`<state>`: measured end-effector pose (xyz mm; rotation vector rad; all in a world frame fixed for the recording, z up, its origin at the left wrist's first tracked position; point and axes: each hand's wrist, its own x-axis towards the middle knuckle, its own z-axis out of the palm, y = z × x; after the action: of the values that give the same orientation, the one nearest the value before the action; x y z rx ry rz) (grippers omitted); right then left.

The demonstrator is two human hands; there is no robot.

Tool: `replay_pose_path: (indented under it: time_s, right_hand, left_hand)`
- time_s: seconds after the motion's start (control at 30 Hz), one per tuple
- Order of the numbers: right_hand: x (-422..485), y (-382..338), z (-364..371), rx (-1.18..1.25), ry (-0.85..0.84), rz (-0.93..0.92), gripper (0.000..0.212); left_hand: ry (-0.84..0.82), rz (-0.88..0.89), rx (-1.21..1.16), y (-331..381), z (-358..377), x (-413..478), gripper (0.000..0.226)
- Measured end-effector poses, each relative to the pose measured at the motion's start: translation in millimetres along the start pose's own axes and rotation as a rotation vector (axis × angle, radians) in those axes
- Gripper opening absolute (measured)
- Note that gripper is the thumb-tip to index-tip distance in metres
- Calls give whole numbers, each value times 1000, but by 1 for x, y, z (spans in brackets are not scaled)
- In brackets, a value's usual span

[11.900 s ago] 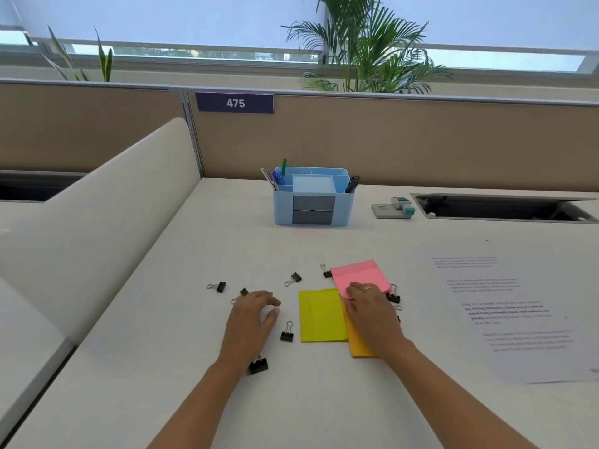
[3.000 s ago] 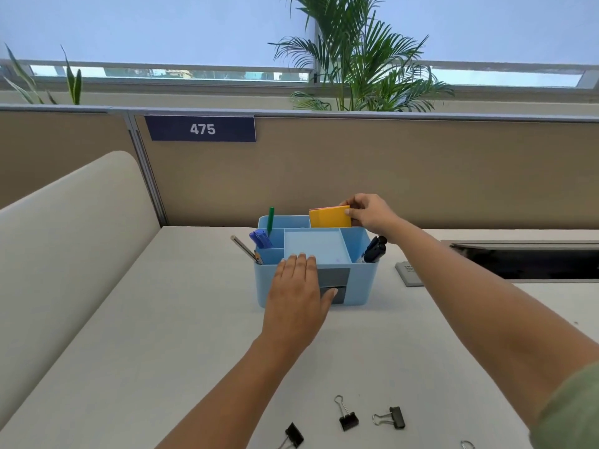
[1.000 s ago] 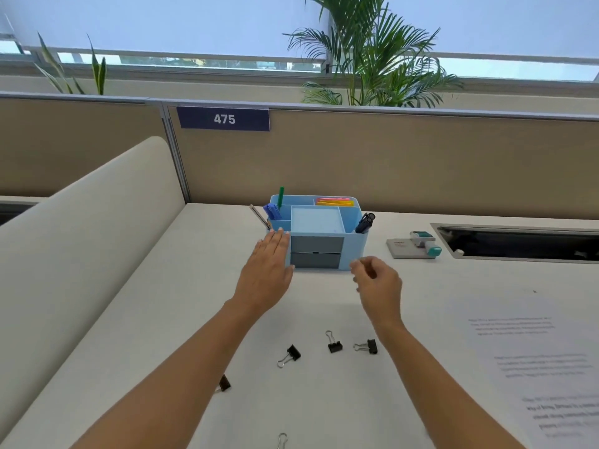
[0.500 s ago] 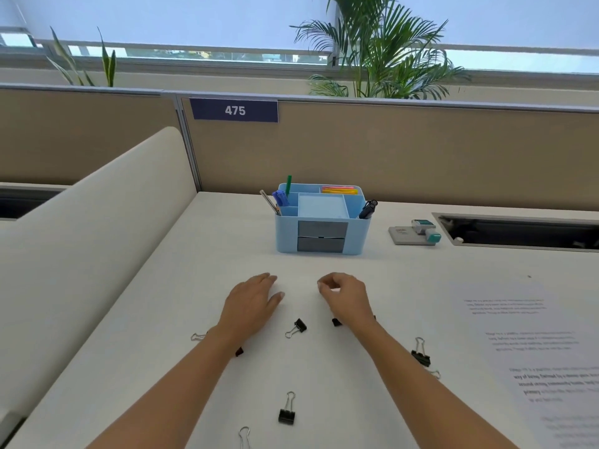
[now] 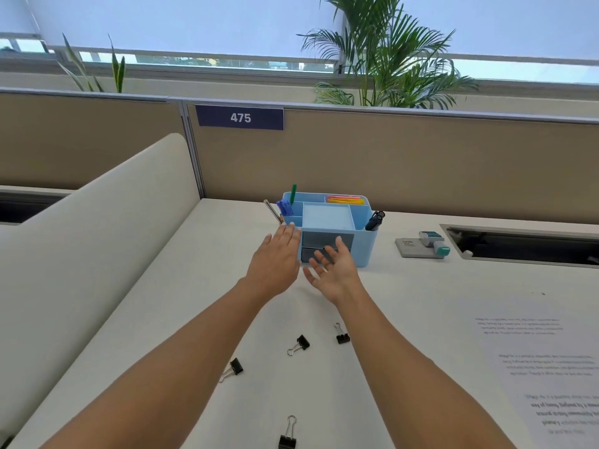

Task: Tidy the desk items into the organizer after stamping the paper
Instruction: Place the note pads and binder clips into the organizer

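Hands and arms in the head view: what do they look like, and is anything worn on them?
Two bare hands on bare arms. The left hand and right hand have no gloves; the left forearm and right forearm show no sleeve, watch or bracelet as far as the frame reaches. Whether a ring is worn is too small to tell.
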<state>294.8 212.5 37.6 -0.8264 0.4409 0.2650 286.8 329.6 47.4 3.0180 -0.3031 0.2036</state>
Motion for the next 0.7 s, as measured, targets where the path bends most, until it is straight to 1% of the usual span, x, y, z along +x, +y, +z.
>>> replay_pose_path:
  time_s: [0.17, 0.43, 0.57, 0.7]
  right_hand:
    - [3, 5, 2, 154, -36, 7, 56]
    - [-8, 10, 2, 253, -30, 34, 57]
    - [-24, 16, -8, 269, -20, 57, 59]
    - [-35, 22, -16, 245, -43, 82, 60]
  left_hand:
    - [-20, 6, 17, -5, 4, 4, 63]
    - [-41, 6, 24, -8, 5, 2, 60]
    - [-33, -6, -7, -7, 4, 2, 58]
    - [-6, -31, -92, -5, 5, -3, 60]
